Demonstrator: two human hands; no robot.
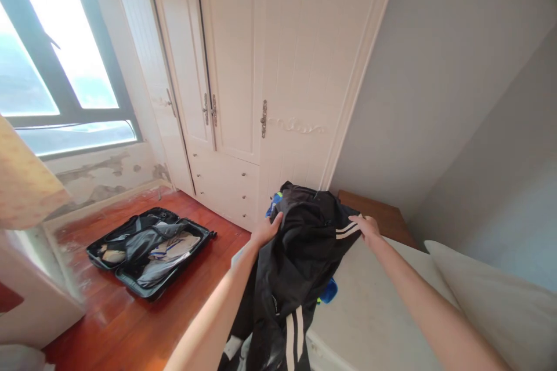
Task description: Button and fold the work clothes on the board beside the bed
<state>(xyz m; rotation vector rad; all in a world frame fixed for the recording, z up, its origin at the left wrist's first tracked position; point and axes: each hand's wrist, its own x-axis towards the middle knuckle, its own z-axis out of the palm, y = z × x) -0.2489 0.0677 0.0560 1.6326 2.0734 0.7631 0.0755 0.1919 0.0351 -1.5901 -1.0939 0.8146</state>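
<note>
A black garment with white stripes (pixel 296 261) lies heaped on the corner of the white bed (pixel 374 313), part of it hanging over the edge. My left hand (pixel 266 231) grips its left side, fingers curled into the cloth. At the right side, by the white stripes, my right hand (pixel 368 227) is closed on the fabric. Bits of blue cloth (pixel 329 291) peek out beneath the heap.
An open black suitcase (pixel 150 252) with clothes inside lies on the red wooden floor to the left. A white wardrobe (pixel 243 87) with closed doors stands ahead. A brown bedside table (pixel 378 217) sits behind the bed, a pillow (pixel 491 295) at right, a window at left.
</note>
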